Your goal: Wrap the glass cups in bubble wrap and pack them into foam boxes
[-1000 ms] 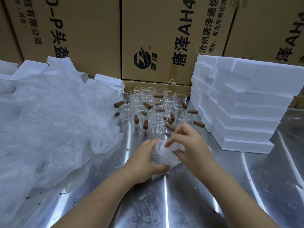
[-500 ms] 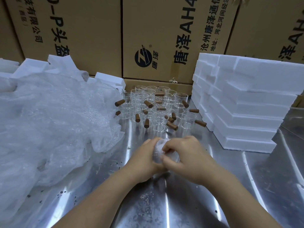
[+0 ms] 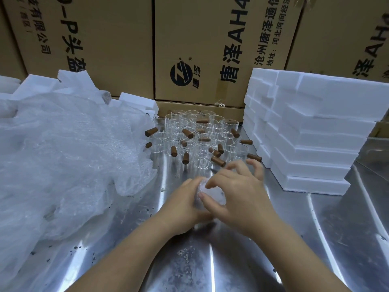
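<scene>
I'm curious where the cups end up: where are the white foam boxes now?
In the head view, the foam boxes are stacked on the right of the metal table, just right of the unwrapped glass cups, before the cardboard cartons.

Left hand (image 3: 185, 204) and right hand (image 3: 242, 194) grip wrapped cup (image 3: 210, 193) on steel table (image 3: 273, 260); glass cups (image 3: 195, 133) behind, foam boxes (image 3: 311, 140) right

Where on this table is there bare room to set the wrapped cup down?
Bare table lies near the person, between the bubble wrap and the foam boxes. Beyond the left hand and right hand, glass cups crowd it.
</scene>
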